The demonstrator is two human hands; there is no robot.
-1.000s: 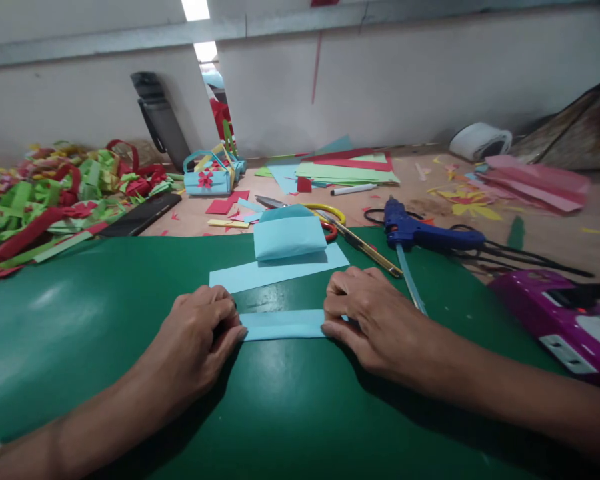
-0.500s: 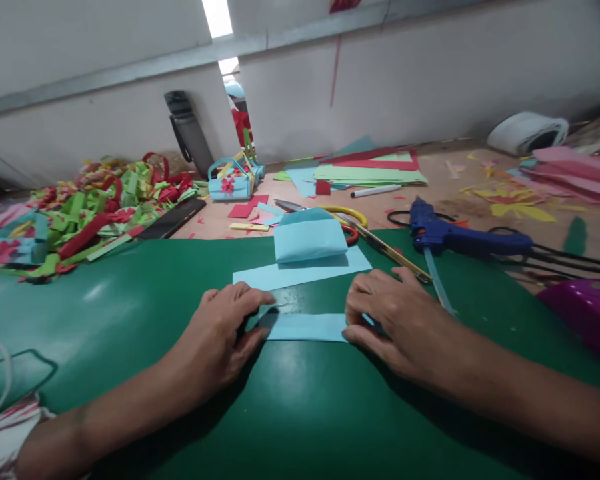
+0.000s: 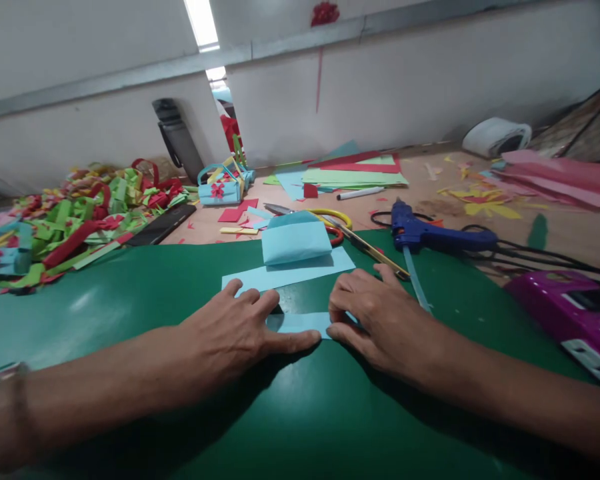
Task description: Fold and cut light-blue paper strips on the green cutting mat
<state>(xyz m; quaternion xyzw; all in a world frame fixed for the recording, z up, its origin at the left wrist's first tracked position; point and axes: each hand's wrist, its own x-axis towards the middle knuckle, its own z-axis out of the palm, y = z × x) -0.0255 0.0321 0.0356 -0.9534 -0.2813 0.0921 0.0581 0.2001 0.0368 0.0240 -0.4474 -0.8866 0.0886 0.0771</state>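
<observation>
A folded light-blue paper strip [image 3: 300, 323] lies flat on the green mat [image 3: 290, 413]. My right hand [image 3: 375, 313] pinches its right end between thumb and bent fingers. My left hand [image 3: 245, 323] rests over the left end, thumb stretched along the strip's near edge almost to the right thumb, its fingers apart from the thumb. Both ends of the strip are partly hidden under the hands. Just beyond, a folded light-blue paper piece [image 3: 297, 243] sits on a flat light-blue paper strip [image 3: 237, 279].
Behind these lie scissors [image 3: 335, 217], a gold-coloured pen-like stick [image 3: 375, 252] and a blue glue gun [image 3: 430, 233]. A purple device [image 3: 565, 307] stands at right. Paper scraps [image 3: 85, 213], a phone [image 3: 163, 225], small blue paper bags [image 3: 221, 193] and a bottle [image 3: 177, 140] are at left.
My left hand has let its pinch go and slid its thumb rightward along the strip's near edge. My right hand keeps its grip. The whole view has shifted slightly.
</observation>
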